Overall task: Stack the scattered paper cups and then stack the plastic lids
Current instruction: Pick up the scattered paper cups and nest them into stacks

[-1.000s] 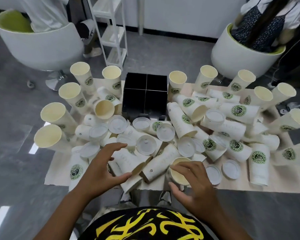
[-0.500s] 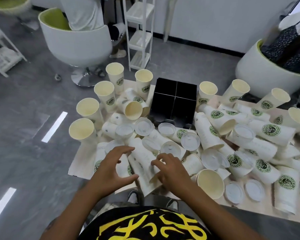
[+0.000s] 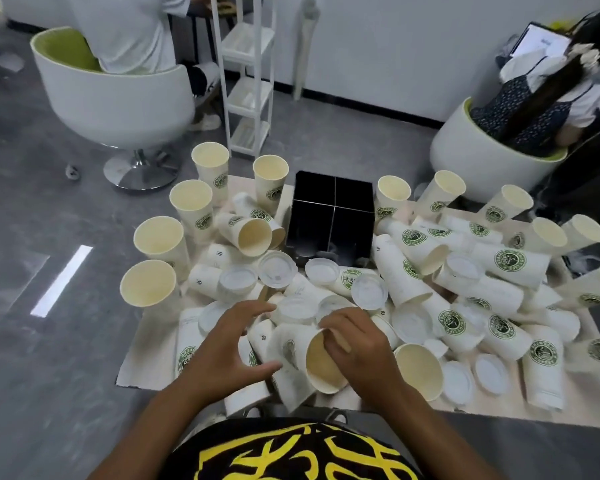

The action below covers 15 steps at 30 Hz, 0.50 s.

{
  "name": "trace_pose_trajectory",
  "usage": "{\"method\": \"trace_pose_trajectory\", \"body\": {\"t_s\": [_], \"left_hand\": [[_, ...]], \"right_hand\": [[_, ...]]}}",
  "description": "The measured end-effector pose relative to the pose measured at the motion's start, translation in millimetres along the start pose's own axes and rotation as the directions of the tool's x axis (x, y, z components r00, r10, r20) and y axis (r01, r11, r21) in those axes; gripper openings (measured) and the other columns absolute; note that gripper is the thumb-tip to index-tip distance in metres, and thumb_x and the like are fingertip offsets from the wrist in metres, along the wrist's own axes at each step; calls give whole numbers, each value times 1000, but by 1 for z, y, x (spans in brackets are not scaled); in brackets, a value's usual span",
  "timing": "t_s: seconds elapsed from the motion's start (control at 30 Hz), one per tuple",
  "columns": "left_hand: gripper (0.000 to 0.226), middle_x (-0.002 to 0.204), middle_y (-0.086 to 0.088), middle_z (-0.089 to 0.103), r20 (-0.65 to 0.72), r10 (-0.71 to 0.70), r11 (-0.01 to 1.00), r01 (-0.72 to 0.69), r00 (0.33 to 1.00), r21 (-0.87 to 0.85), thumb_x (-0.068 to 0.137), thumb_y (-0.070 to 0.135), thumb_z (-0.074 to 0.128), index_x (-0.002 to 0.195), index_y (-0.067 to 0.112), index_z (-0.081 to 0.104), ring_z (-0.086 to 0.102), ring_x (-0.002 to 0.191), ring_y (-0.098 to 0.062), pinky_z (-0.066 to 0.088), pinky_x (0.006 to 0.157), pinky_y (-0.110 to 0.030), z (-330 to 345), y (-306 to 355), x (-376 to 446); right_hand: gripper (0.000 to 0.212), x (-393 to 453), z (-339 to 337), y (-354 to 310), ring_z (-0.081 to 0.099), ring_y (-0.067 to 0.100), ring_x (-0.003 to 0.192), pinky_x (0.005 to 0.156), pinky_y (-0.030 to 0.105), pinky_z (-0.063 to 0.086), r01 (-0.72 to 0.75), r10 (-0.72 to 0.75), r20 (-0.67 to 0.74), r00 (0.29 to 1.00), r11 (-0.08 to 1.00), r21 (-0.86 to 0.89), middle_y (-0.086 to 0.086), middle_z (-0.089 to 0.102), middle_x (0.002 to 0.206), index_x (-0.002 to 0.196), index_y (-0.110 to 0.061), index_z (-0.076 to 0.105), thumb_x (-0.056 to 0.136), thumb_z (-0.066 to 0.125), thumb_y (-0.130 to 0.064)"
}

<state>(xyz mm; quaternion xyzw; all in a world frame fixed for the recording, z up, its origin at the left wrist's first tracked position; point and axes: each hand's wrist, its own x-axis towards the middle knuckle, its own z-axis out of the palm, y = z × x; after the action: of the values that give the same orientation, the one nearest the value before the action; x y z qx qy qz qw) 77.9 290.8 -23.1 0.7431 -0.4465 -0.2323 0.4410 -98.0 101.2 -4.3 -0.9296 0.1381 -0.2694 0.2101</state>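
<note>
Paper cup (image 3: pixel 317 363), held: one, lying on its side at the near edge of the heap, mouth toward the camera, cream inside, white outside with a green round logo. The right hand (image 3: pixel 357 344) grips its rim, fingers curled over the lip, thumb hidden behind the cup. The left hand (image 3: pixel 222 351) hovers just beside it, fingers spread and straight, holding nothing.

Paper cups, loose: roughly forty, an estimate, since many overlap and the far right ones are cut off by the frame edge. Six stand upright at the left (image 3: pixel 161 244); about eight more stand or lean along the back right; the rest lie toppled across one another.

Plastic lids (image 3: pixel 369 292): about fourteen visible, round, translucent white, scattered flat among the cups; several are partly buried and blurred.

Black box (image 3: pixel 331 216): one, square, glossy, split into four compartments, in the middle at the back.

Beige sheet (image 3: pixel 142 355): one, under everything, on grey floor.

Tub chairs (image 3: pixel 118 98): two, white, both occupied.

White shelf rack (image 3: pixel 246 77): one.
</note>
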Motion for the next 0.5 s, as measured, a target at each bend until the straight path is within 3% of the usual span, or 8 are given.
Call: {"method": "trace_pose_trajectory", "body": {"t_s": [0.13, 0.23, 0.37, 0.5], "left_hand": [[83, 143, 21, 50, 49, 42, 999, -41, 998, -13, 69, 36, 92, 139, 49, 48, 51, 132, -10, 49, 97, -27, 7, 3, 9], [84, 144, 22, 49, 78, 70, 998, -69, 995, -13, 71, 38, 91, 139, 51, 46, 50, 133, -10, 48, 98, -27, 13, 8, 14], [83, 147, 19, 50, 129, 121, 992, -116, 984, -44, 71, 38, 91, 139, 52, 46, 50, 136, -10, 50, 98, -29, 26, 26, 24], [82, 147, 19, 50, 181, 210, 977, -200, 961, -72, 71, 36, 93, 140, 45, 49, 49, 137, -11, 52, 98, -30, 44, 57, 41]], "right_hand": [[13, -6, -29, -14, 65, 10, 90, 79, 20, 51, -133, 135, -28, 990, 988, 73, -4, 68, 97, 98, -13, 74, 92, 62, -13], [13, -11, -58, -19, 64, 2, 89, 77, 15, 49, -225, 231, -83, 969, 971, 81, -9, 69, 96, 99, -15, 75, 91, 68, -7], [29, -16, -107, -23, 64, -4, 92, 77, 7, 46, -334, 342, -179, 923, 940, 75, -22, 68, 101, 105, -26, 74, 88, 72, -3], [49, -23, -152, -17, 66, 5, 89, 72, 15, 50, -416, 419, -256, 871, 907, 68, -23, 69, 99, 107, -37, 73, 86, 75, 6]]}}
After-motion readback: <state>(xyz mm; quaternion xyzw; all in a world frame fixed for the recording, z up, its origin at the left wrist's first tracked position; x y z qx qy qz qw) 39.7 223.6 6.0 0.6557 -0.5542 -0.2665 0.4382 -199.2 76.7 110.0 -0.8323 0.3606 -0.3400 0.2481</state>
